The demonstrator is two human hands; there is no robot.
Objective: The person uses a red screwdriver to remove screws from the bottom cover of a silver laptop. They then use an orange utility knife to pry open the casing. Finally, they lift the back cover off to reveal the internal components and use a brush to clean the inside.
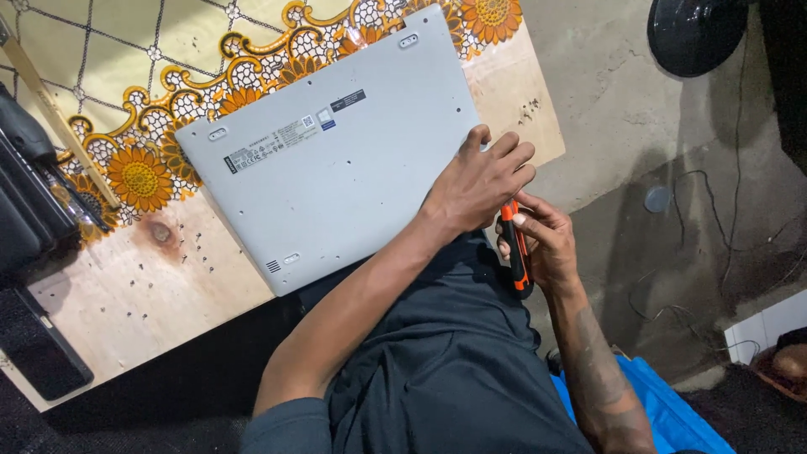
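Note:
A silver laptop (336,160) lies upside down, its base facing up, on a plywood tabletop (143,294). My left hand (475,181) rests flat on the laptop's near right corner, fingers spread over the edge. My right hand (538,240) is just beside that corner, gripping an orange and black screwdriver (519,256) that points up toward the laptop's edge under my left fingers. The tool's tip is hidden by my left hand.
A patterned cloth (143,168) with orange flowers covers the far part of the table. Black equipment (25,193) sits at the left edge, a dark flat device (42,353) below it. A fan base (693,34) and loose wires (714,219) lie on the concrete floor at the right.

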